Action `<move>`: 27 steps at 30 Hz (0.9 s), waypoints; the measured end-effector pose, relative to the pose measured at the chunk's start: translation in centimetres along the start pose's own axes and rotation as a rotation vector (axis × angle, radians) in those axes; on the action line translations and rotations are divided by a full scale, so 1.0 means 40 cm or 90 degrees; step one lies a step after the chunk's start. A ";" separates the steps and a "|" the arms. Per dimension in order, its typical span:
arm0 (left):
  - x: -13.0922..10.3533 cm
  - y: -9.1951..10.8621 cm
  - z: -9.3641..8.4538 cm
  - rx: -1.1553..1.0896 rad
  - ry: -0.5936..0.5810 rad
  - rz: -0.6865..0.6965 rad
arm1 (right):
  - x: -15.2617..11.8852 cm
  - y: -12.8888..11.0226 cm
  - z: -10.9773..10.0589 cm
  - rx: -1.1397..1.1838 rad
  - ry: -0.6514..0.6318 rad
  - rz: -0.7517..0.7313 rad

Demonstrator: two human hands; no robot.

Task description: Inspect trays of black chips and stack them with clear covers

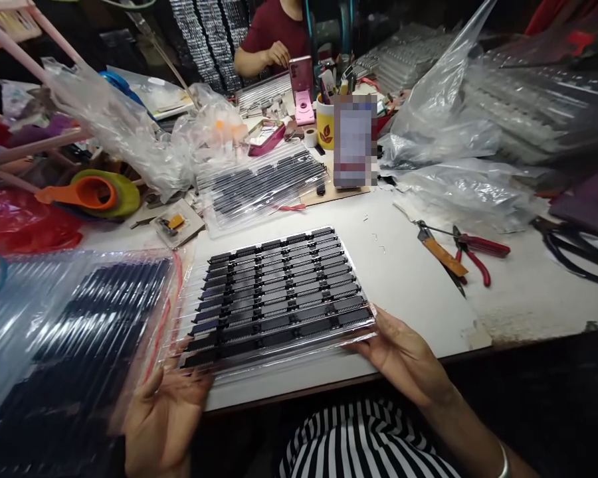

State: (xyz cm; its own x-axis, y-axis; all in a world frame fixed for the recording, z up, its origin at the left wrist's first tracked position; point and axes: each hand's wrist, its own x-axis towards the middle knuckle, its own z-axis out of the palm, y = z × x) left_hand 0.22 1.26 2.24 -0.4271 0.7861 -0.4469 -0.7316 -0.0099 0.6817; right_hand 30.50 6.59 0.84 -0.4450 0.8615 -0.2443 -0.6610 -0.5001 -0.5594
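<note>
A clear plastic tray (279,292) filled with rows of black comb-like parts lies at the near edge of the white table (403,265). My left hand (164,411) sits under the tray's near left corner, fingers spread beneath it. My right hand (403,358) touches the tray's near right corner with fingers extended. A second tray of black parts (64,338) lies at the far left, blurred and close to the camera.
Another clear tray of black parts (264,182) lies farther back. Red-handled pliers (473,255) and black scissors (578,249) rest at the right. Plastic bags (448,126), an orange and green cup (94,194) and a yellow mug (325,123) crowd the back. A person in a maroon shirt (274,30) sits opposite.
</note>
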 end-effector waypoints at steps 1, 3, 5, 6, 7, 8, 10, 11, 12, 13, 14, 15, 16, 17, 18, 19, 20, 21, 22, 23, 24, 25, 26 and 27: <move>0.000 -0.001 0.000 0.001 0.002 -0.002 | 0.001 0.000 -0.001 0.005 -0.007 -0.002; 0.001 -0.002 -0.001 0.002 0.010 -0.005 | 0.001 0.000 -0.001 0.015 -0.019 -0.008; 0.000 -0.002 0.001 0.000 0.015 -0.006 | 0.001 0.000 -0.002 0.014 -0.017 -0.010; -0.001 -0.002 0.003 -0.002 0.016 -0.006 | 0.001 0.000 -0.002 0.009 -0.011 -0.010; -0.002 -0.002 0.005 -0.004 0.017 -0.007 | 0.000 0.001 -0.003 0.004 -0.005 -0.010; -0.003 -0.001 0.009 -0.006 0.015 -0.006 | 0.000 0.001 -0.003 0.000 0.003 -0.009; -0.004 -0.001 0.016 -0.012 0.013 0.000 | -0.001 0.002 -0.004 -0.001 0.013 -0.005; -0.004 -0.001 0.018 -0.016 0.012 0.006 | -0.001 0.003 -0.005 0.001 0.016 -0.002; -0.004 0.000 0.018 -0.018 0.012 0.009 | -0.002 0.003 -0.005 0.004 0.018 0.000; -0.003 0.000 0.016 -0.019 0.010 0.011 | -0.002 0.004 -0.005 0.007 0.020 0.003; -0.003 0.001 0.013 -0.019 0.008 0.010 | -0.002 0.004 -0.005 0.008 0.021 0.003; -0.003 0.002 0.008 -0.017 0.005 0.005 | -0.002 0.004 -0.005 0.007 0.022 0.002; -0.003 0.002 0.002 -0.014 0.001 -0.001 | -0.002 0.005 -0.004 0.005 0.022 0.000; -0.004 0.003 -0.004 -0.009 -0.003 -0.008 | -0.002 0.005 -0.004 0.003 0.021 -0.002; -0.005 0.003 -0.010 -0.005 -0.005 -0.015 | -0.003 0.005 -0.004 0.001 0.019 -0.003; -0.006 0.003 -0.016 -0.002 -0.006 -0.021 | -0.003 0.005 -0.004 0.000 0.018 -0.005; -0.006 0.003 -0.020 -0.002 -0.007 -0.025 | -0.003 0.006 -0.004 -0.002 0.017 -0.007; -0.007 0.002 -0.023 -0.002 -0.007 -0.026 | -0.004 0.006 -0.004 -0.004 0.018 -0.009; -0.007 0.002 -0.025 -0.003 -0.007 -0.028 | -0.004 0.007 -0.004 -0.007 0.021 -0.011; -0.007 0.001 -0.026 -0.003 -0.006 -0.030 | -0.004 0.007 -0.004 -0.009 0.024 -0.013; -0.007 0.001 -0.027 -0.004 -0.005 -0.031 | -0.005 0.008 -0.005 -0.011 0.027 -0.015; -0.006 0.000 -0.027 -0.003 -0.003 -0.034 | -0.005 0.009 -0.005 -0.011 0.030 -0.016; -0.005 0.000 -0.027 -0.003 0.000 -0.036 | -0.005 0.009 -0.005 -0.011 0.031 -0.017; -0.005 -0.001 -0.026 -0.004 0.005 -0.037 | -0.004 0.010 -0.005 -0.010 0.031 -0.018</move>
State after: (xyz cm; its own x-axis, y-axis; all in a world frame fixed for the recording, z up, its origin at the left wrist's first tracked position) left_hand -0.23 0.46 1.68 -0.3886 0.7802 -0.4902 -0.7585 0.0312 0.6509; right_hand 30.44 6.25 0.49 -0.3966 0.8785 -0.2663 -0.6629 -0.4748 -0.5789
